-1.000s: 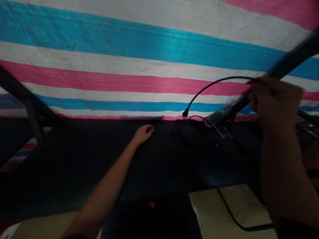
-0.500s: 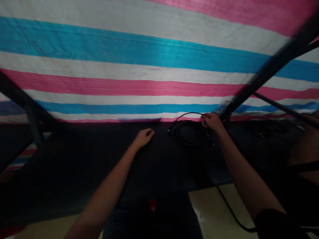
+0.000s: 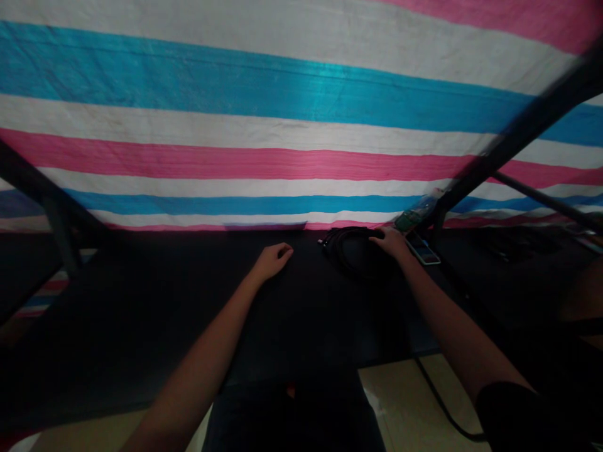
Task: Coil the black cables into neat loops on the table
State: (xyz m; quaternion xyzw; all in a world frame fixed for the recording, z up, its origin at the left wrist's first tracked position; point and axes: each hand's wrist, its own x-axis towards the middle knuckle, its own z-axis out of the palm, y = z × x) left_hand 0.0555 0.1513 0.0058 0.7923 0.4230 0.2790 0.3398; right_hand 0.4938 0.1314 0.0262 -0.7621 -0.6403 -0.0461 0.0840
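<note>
A coil of black cable point(image 3: 346, 258) lies on the dark tabletop, with a small pale connector point(image 3: 320, 242) sticking out at its left. My right hand point(image 3: 390, 242) is at the coil's upper right side, its fingers closed on the cable; the dim light hides the exact grip. Left of the coil, apart from it, my left hand point(image 3: 275, 260) rests on the table, thumb and fingertips curled together with nothing visible in them.
A phone-like device point(image 3: 424, 250) and a clear bag with something green point(image 3: 409, 218) lie beyond my right hand. Slanted dark metal bars point(image 3: 499, 157) frame both sides. A striped sheet point(image 3: 264, 164) hangs behind. Dark items point(image 3: 518, 246) and another person's arm point(image 3: 584, 292) are at right.
My right hand has come down and slightly left, and the raised cable loop now lies with the coil. The phone-like device and green item have come into sight. My left hand stays put.
</note>
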